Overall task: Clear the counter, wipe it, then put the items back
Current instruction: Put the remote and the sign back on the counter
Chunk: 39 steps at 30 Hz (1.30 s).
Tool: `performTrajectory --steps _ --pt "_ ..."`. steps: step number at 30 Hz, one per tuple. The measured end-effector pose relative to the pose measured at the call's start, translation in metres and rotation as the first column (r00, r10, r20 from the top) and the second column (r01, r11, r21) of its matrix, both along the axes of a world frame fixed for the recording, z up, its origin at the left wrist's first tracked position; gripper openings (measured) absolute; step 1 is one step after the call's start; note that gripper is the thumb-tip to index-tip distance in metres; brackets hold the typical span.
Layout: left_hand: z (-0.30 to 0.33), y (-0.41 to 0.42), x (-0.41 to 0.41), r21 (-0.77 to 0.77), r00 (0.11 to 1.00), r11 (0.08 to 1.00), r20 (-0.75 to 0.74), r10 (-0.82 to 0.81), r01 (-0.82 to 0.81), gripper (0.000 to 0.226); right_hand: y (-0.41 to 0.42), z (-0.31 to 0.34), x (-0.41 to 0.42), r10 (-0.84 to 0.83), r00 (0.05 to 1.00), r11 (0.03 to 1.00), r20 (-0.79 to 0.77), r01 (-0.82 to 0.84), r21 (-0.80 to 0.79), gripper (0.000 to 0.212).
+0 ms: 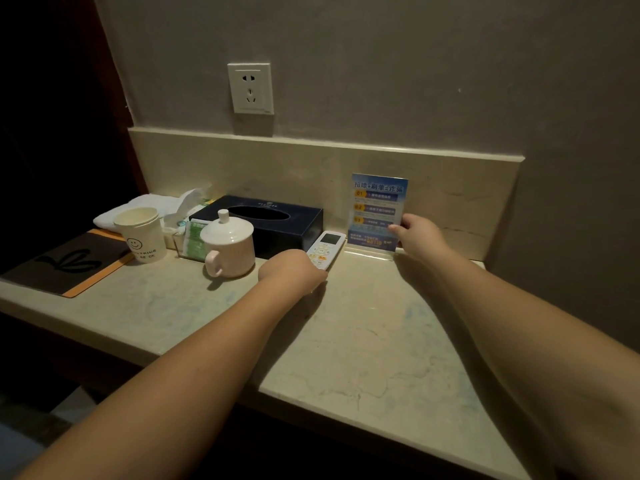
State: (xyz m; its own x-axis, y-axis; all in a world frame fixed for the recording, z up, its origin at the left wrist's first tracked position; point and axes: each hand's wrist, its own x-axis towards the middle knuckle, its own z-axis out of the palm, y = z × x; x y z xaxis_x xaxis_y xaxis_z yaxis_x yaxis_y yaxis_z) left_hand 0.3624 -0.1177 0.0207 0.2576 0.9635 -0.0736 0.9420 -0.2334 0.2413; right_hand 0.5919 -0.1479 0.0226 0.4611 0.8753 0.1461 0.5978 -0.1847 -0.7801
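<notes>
A marble counter (363, 341) runs along the wall. My left hand (292, 271) grips the near end of a white remote control (325, 249) that lies beside a dark blue tissue box (263, 223). My right hand (420, 237) holds the right edge of a blue sign in a clear acrylic stand (377, 209), upright against the backsplash. A white lidded mug (228, 244) and a paper cup with a smiley face (138, 233) stand to the left.
A clear holder with green packets (194, 240) sits behind the mug. A folded white towel (138, 206) and tissue pack (183, 206) lie at the back left. A dark mat with orange edge (65, 261) covers the left end. A wall socket (250, 88) is above.
</notes>
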Motion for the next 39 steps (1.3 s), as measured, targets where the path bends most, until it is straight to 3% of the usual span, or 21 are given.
performTrajectory --steps 14,26,31,36,39 --pt "-0.009 0.003 0.004 0.069 0.999 0.997 -0.044 0.019 -0.016 0.044 0.017 -0.006 0.005 -0.018 0.997 1.000 0.073 0.018 0.006 0.013" --pt "0.007 -0.015 0.009 0.031 0.988 0.998 -0.147 0.054 -0.050 0.064 0.009 0.007 0.000 -0.013 0.988 0.996 0.151 0.026 -0.087 0.026" --pt "0.016 -0.030 0.005 0.027 0.985 0.998 -0.158 0.068 -0.065 0.067 -0.012 0.012 -0.008 -0.131 0.973 0.982 0.190 0.154 -0.109 0.041" --pt "0.021 -0.052 -0.011 0.093 0.995 0.994 -0.071 0.063 -0.057 0.061 -0.048 0.011 -0.009 -0.092 0.978 0.984 0.188 0.117 -0.132 0.017" --pt "0.027 -0.070 -0.025 0.107 0.999 0.994 0.020 -0.040 0.037 0.048 -0.078 0.022 -0.013 -0.013 0.960 0.994 0.281 0.043 -0.101 0.016"
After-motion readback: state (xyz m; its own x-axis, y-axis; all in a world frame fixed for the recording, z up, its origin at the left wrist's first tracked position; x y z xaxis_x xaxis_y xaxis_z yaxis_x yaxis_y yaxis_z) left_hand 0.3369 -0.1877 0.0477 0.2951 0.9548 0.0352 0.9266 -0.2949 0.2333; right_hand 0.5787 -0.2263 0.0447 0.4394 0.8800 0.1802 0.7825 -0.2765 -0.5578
